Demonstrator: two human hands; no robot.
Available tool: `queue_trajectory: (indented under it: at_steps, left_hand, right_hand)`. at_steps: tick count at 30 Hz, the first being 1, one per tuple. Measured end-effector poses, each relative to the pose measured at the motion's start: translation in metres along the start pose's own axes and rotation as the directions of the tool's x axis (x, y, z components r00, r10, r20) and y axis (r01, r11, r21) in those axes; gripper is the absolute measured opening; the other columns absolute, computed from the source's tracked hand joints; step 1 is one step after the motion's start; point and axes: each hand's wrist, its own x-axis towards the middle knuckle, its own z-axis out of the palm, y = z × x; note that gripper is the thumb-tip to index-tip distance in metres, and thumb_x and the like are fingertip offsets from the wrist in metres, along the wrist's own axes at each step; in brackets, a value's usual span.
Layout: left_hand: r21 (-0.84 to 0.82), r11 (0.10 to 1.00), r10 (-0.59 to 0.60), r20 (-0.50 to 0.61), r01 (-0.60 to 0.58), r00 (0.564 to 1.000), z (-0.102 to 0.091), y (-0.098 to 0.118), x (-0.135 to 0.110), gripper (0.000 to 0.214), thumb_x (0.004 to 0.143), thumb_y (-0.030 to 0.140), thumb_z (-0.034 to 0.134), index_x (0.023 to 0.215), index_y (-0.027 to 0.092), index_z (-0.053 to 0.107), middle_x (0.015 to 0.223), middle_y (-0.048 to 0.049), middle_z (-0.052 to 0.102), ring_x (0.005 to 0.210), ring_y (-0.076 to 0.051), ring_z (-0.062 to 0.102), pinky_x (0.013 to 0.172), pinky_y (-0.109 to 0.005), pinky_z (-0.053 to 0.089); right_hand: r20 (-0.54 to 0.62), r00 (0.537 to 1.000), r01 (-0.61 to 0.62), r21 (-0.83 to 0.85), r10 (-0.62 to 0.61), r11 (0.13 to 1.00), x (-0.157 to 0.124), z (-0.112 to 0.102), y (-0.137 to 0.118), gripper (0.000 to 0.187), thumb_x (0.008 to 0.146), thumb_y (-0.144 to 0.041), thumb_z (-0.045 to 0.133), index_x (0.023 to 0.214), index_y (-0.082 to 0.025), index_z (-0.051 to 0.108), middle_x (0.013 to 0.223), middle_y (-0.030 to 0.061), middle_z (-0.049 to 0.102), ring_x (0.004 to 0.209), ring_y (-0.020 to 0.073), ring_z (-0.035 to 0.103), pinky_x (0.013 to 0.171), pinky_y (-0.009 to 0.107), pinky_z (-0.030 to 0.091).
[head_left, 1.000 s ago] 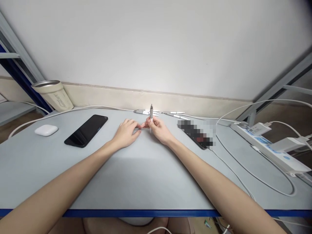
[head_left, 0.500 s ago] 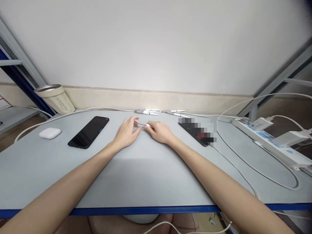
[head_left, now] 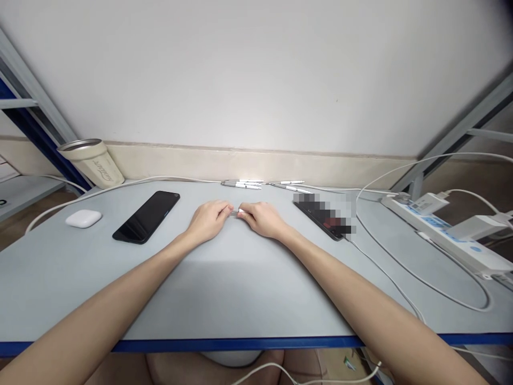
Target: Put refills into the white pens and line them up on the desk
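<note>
Close together over the middle of the desk (head_left: 240, 299), my two hands meet at a slim white and grey pen (head_left: 240, 210). My left hand (head_left: 208, 220) is closed, thumb and fingers pinching its grey end. The white part sits in the closed fingers of my right hand (head_left: 262, 219). Most of the pen is hidden by the fingers, with only a short length showing in the gap. Just beyond, along the wall, lie several white pens (head_left: 244, 185), and more pens (head_left: 290, 187) lie to their right.
To the left are a black phone (head_left: 148, 216), a white earbud case (head_left: 83, 218) and a cream cup (head_left: 94, 163). A second phone (head_left: 320, 219), partly pixelated, lies right with a white cable (head_left: 385, 272). A power strip (head_left: 449, 230) runs along the right side.
My left hand's fingers have closed in from a looser, more open pose onto the pen's grey end. The right hand has stayed nearly still.
</note>
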Motion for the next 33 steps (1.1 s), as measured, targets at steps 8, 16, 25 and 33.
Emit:
queue_trajectory:
  at_steps: [8, 16, 25, 33]
  left_hand:
    - [-0.012, 0.999, -0.044, 0.030, 0.044, 0.999, -0.0004, 0.0034, -0.0019, 0.027, 0.090, 0.038, 0.039, 0.109, 0.026, 0.054, 0.089, -0.0003, 0.067, 0.081, -0.019, 0.062, 0.068, -0.029, 0.043]
    - [-0.004, 0.999, -0.042, 0.029, 0.042, 0.999, 0.0014, 0.0013, -0.0004, 0.025, 0.092, 0.038, 0.038, 0.105, 0.026, 0.055, 0.091, -0.0001, 0.067, 0.082, -0.020, 0.062, 0.068, -0.029, 0.043]
    - [-0.001, 0.998, -0.059, 0.025, 0.059, 0.998, 0.0019, 0.0006, -0.0010, 0.024, 0.092, 0.035, 0.035, 0.109, 0.026, 0.050, 0.089, -0.0008, 0.065, 0.080, -0.020, 0.061, 0.070, -0.031, 0.043]
    - [0.009, 0.997, -0.080, 0.013, 0.080, 0.997, 0.0005, 0.0034, -0.0011, 0.026, 0.092, 0.036, 0.035, 0.111, 0.025, 0.048, 0.100, -0.0038, 0.065, 0.089, -0.021, 0.062, 0.074, -0.032, 0.044]
  right_hand:
    - [-0.034, 0.999, -0.029, 0.039, 0.031, 0.999, 0.0012, -0.0007, 0.0057, 0.025, 0.094, -0.038, 0.041, 0.094, -0.023, 0.060, 0.087, 0.0043, 0.066, 0.074, 0.0165, 0.056, 0.059, 0.024, 0.027]
    - [-0.066, 0.996, -0.051, 0.063, 0.055, 0.997, 0.0013, 0.0048, 0.0074, 0.023, 0.093, -0.039, 0.043, 0.098, -0.023, 0.059, 0.089, 0.0036, 0.067, 0.076, 0.0169, 0.056, 0.061, 0.024, 0.029]
    - [-0.061, 0.995, -0.073, 0.070, 0.077, 0.995, 0.0018, 0.0041, 0.0050, 0.022, 0.091, -0.037, 0.044, 0.098, -0.022, 0.059, 0.090, 0.0041, 0.068, 0.074, 0.0169, 0.057, 0.062, 0.024, 0.030]
    - [-0.061, 0.995, -0.069, 0.104, 0.075, 0.992, 0.0011, 0.0039, 0.0068, 0.023, 0.092, -0.037, 0.041, 0.095, -0.023, 0.060, 0.086, 0.0028, 0.067, 0.072, 0.0162, 0.056, 0.061, 0.024, 0.031]
